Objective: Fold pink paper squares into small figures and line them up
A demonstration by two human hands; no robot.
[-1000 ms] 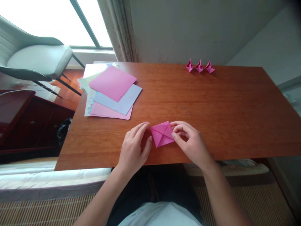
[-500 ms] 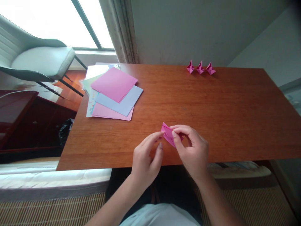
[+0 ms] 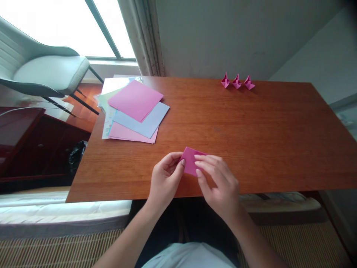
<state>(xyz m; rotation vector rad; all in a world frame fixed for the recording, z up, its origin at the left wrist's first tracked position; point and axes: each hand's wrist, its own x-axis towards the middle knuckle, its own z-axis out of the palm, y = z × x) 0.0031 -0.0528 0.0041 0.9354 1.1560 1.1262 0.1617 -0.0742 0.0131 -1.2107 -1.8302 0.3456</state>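
A small folded piece of pink origami paper (image 3: 190, 160) is above the near part of the wooden table (image 3: 251, 137). My left hand (image 3: 166, 176) pinches its left corner between thumb and fingers. Over the paper's right side is my right hand (image 3: 219, 180), its fingers spread and the tips at or just above the surface, with the thumb apart near the lower edge. These fingers hide the right end of the paper. Whether the right fingertips press on it is hard to make out.
Three folded pink paper figures (image 3: 237, 82) stand in a row at the table's far edge. To the left lies a stack of pink (image 3: 135, 99) and pale blue sheets (image 3: 150, 121). Beyond the left edge is a chair (image 3: 52, 72); a curtain (image 3: 142, 37) hangs behind.
The folded paper has been turned and now shows a smooth flat face. My left hand has taken its left corner, while my right hand has loosened its pinch and spread its fingers.
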